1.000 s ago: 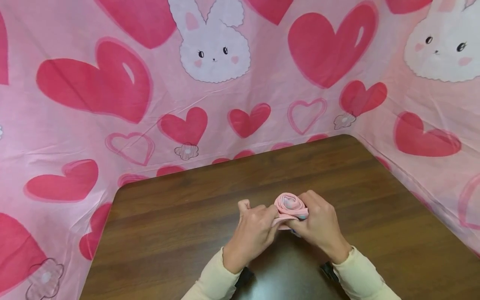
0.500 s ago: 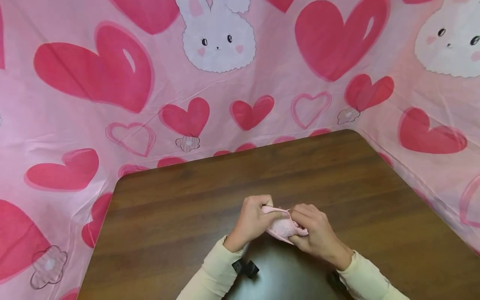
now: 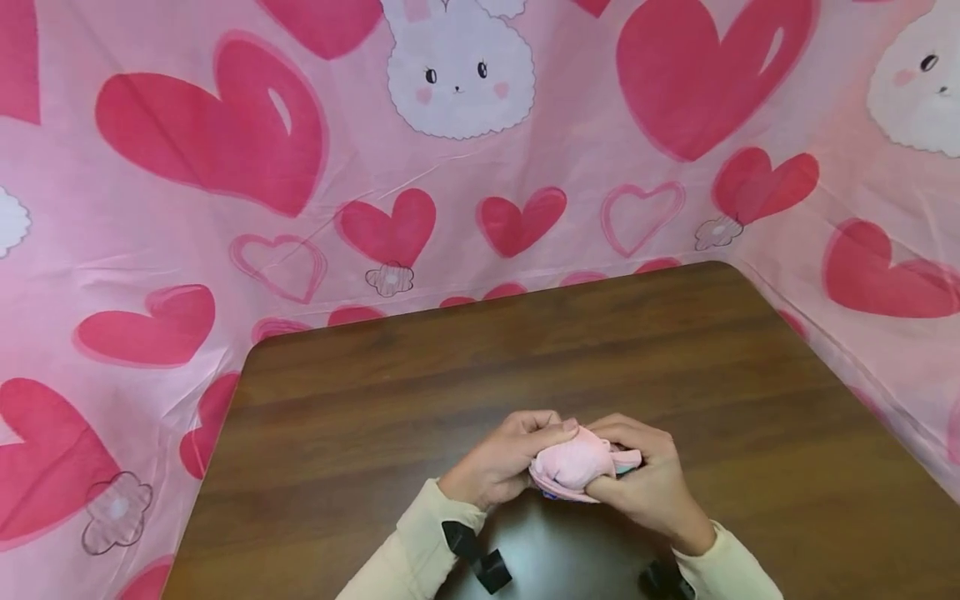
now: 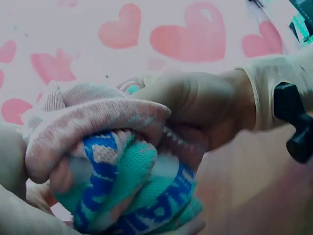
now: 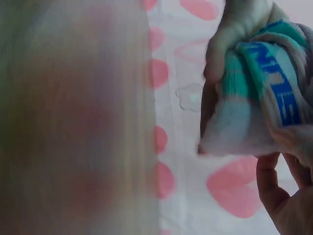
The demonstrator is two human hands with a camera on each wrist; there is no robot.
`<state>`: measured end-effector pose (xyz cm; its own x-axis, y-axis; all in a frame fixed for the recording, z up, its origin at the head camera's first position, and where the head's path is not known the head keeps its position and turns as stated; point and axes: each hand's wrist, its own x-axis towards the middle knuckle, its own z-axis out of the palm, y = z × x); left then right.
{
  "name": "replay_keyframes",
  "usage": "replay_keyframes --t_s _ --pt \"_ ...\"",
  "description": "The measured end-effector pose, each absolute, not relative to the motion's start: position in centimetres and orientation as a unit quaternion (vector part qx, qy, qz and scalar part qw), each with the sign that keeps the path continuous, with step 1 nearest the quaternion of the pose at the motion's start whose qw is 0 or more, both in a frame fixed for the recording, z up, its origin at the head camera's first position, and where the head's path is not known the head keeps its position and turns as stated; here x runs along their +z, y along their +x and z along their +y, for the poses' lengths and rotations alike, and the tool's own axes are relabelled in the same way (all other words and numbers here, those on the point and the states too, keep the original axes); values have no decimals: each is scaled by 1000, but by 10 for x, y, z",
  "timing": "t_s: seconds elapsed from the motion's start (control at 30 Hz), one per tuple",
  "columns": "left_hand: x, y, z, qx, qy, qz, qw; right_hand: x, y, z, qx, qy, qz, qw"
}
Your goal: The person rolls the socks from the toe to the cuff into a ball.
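A balled-up pair of knit socks [image 3: 573,462] is held between my two hands above the table, its smooth pink side uppermost in the head view. My left hand [image 3: 498,460] grips its left side, thumb laid across the top. On the other side my right hand [image 3: 654,479] grips it, with the thumb at a folded pink edge. A ribbed pink cuff wraps over teal and white folds with blue lettering on the sock bundle [image 4: 117,181] in the left wrist view. From the right wrist, the socks [image 5: 254,103] show teal stripes and a rounded pale end.
The brown wood-grain table [image 3: 420,375] spreads under both hands. Behind it and at the sides hangs a pink curtain [image 3: 300,250] with red hearts and white rabbits. Black straps sit on both wrists, and one strap end [image 3: 491,571] dangles from the left cuff.
The spiral roll end that faced up has turned away, and a cuff has been pulled over it into a smooth pink ball. Both hands have shifted slightly lower in the view.
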<state>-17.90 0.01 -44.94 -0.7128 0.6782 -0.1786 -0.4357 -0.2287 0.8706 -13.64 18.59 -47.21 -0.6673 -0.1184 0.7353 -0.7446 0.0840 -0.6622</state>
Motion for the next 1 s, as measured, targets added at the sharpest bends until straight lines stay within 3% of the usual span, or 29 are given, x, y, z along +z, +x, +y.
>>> replay_keyframes --t_s 0.2,0.3,0.47,0.63,0.87,1.0 --pt "-450 -183 3 778 96 561 267 -453 -134 192 334 382 -793 337" --pt "-451 -187 7 772 75 588 230 -446 -132 197 242 390 -826 326" --pt "-451 -190 8 779 50 579 235 -448 -135 198 258 359 -854 274" --pt "-444 -184 3 813 68 536 216 -457 -143 201 318 317 -831 329" --pt "-443 -169 4 784 171 592 76 -456 -148 203 352 310 -801 372" --pt "-448 -159 5 707 216 673 -32 -457 -145 200 324 270 -796 434"
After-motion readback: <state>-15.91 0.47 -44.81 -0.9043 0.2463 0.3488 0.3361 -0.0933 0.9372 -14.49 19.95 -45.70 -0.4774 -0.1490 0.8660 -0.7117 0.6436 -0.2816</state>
